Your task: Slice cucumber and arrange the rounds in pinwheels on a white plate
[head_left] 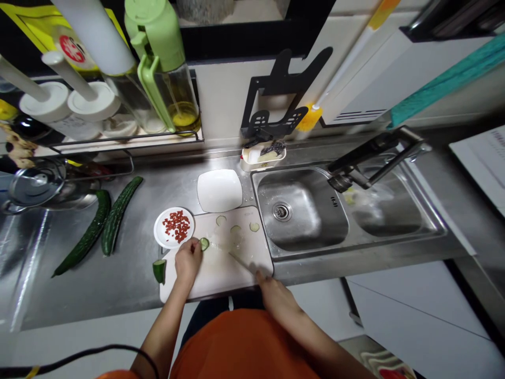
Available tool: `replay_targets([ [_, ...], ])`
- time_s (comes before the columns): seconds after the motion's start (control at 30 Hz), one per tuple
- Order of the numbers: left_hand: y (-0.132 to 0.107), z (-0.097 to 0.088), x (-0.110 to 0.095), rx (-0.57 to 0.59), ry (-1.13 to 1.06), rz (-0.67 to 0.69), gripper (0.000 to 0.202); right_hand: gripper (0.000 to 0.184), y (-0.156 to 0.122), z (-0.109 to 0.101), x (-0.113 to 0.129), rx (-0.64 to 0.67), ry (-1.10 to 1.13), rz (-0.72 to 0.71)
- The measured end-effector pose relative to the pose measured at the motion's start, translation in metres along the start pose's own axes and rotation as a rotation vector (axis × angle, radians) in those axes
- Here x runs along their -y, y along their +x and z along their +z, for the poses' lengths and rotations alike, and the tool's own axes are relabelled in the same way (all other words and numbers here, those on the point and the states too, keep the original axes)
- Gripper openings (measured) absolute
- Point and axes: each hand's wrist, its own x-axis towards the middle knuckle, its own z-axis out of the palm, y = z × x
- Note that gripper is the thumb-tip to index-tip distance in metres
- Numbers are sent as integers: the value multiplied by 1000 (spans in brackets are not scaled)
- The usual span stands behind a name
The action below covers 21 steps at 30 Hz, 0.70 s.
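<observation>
On the white cutting board (pixel 221 276), my left hand (pixel 188 263) pinches a small round piece of cucumber (pixel 204 243) between its fingertips. My right hand (pixel 276 296) is closed round the handle of a knife (pixel 242 262), whose blade points left over the board, apart from the piece. Several thin cucumber slices (pixel 254 227) lie scattered on the board's far side. A cut cucumber end (pixel 159 271) sits at the board's left edge. Just beyond my left hand is a white plate (pixel 158 237) of chopped red bits (pixel 177 225).
Two whole cucumbers (pixel 117 216) lie on the steel counter to the left. Behind the board stands a white square dish (pixel 219 190). A double sink (pixel 303 210) with a black faucet (pixel 363 158) is on the right. An oil bottle (pixel 173 79) stands on the rack.
</observation>
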Motion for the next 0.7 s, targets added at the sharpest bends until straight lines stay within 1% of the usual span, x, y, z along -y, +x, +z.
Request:
replay_targets([
  [0.1, -1, 0, -1, 0, 30, 11, 20, 52, -2, 3, -6, -82, 30, -33],
  [0.17, -1, 1, -1, 8, 36, 5, 20, 42, -3, 6, -10, -177, 102, -58],
  [0.2, -1, 1, -1, 10, 35, -4, 21, 40, -3, 8, -11, -241, 145, -67],
  [0.3, -1, 1, -1, 13, 29, -23, 22, 45, 4, 16, -16, -457, 237, -62],
  [0.37, -1, 2, -1, 14, 30, -16, 23, 51, 13, 21, -18, -555, 230, -39],
  [0.5, -1, 2, 0, 15, 35, 25, 24, 60, 41, 31, -17, -654, 103, 24],
  [0.6, -1, 2, 1, 14, 29, 36, 24, 56, 62, 36, -13, -689, 60, 72],
  [0.7, -2, 2, 1, 22, 27, 21, 23, 52, 76, 39, -6, -701, 19, 95],
])
